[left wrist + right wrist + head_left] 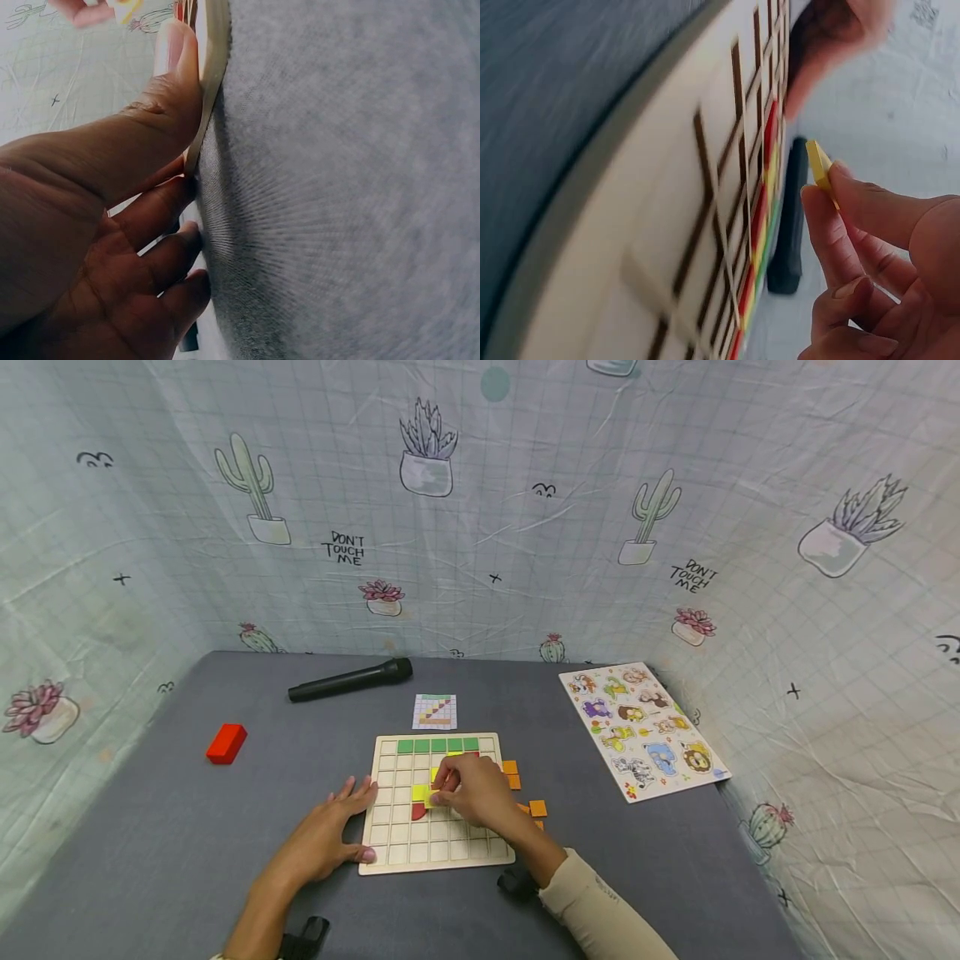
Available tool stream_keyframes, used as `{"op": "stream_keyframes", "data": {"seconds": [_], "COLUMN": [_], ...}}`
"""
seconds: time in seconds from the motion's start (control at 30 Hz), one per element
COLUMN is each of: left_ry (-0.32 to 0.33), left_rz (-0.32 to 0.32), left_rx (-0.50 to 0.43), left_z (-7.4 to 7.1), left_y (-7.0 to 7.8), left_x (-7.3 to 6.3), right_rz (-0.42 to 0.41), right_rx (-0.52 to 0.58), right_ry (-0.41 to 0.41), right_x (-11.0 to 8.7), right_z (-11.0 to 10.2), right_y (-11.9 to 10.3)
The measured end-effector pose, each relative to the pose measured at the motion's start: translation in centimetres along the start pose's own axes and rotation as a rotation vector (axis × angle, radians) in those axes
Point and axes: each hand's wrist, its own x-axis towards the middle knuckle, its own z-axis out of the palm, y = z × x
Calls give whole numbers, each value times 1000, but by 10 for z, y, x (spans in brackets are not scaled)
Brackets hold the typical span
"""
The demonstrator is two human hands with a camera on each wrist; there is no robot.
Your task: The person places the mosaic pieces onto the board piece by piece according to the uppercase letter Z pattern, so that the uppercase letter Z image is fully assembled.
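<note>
A pale wooden grid board [397, 858] lies on the grey table. My right hand [477, 792] is over its middle, pinching a yellow square tile [820, 166] between thumb and fingers. Against the board's left side rests my left hand [321, 837], fingers spread, with the thumb [177, 71] at the near left corner. Green tiles [438, 746] form a row near the far edge. Below them, yellow tiles [418, 792] and red pieces [417, 812] run diagonally, partly hidden by the right hand. Beyond the board lies a small printed pattern card [434, 712].
Several loose orange tiles [537, 808] lie off the board's right side. A black microphone [350, 680] is at the back, and a red block [227, 743] sits to the left. At the right is an animal picture board [645, 731]. A printed curtain [465, 527] encloses the table.
</note>
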Motion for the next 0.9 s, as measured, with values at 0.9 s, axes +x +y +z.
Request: {"op": "stream_keyframes", "data": {"seconds": [0.9], "left_ry": [11], "left_rz": [33], "left_rx": [-11], "left_z": [-1], "left_y": [-2], "left_x": [-1], "right_rz": [-86], "right_rx": [-192], "right_ry": [-35], "right_x": [20], "right_z": [45], "right_y": [-29]}}
